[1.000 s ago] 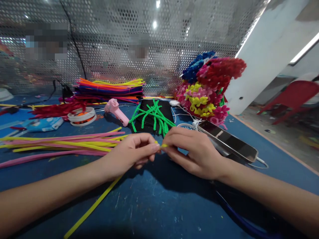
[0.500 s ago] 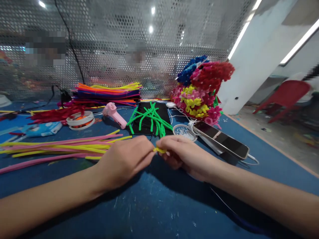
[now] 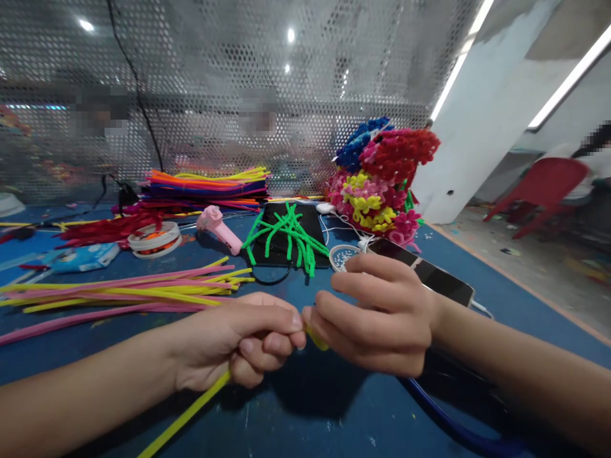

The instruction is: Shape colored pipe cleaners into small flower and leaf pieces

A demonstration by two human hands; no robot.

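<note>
My left hand (image 3: pixel 258 337) is closed in a pinch on a yellow pipe cleaner (image 3: pixel 191 413), whose long tail hangs out below the fist toward the front edge of view. Close against it, my right hand (image 3: pixel 377 312) pinches the other end, where a bent yellow bit shows between the two hands. The right fingertips are partly hidden behind its own fingers. Just beyond both hands, green pipe cleaners (image 3: pixel 291 235) lie crossed over a black pad (image 3: pixel 312 219). Pink and yellow pipe cleaners (image 3: pixel 119 286) lie to the left of my left hand.
Behind stand a bundle of colourful pipe cleaners (image 3: pixel 205 187) and a heap of fuzzy flowers (image 3: pixel 382 178). A pink handheld device (image 3: pixel 219 230), a round dish of beads (image 3: pixel 341 257) and a cabled phone (image 3: pixel 439 280) lie around. A blue strip (image 3: pixel 443 420) lies at right front.
Both hands have turned and come lower and nearer. The left hand now shows its curled fingers and the yellow tail; the right hand's back faces me. The view has tilted slightly up.
</note>
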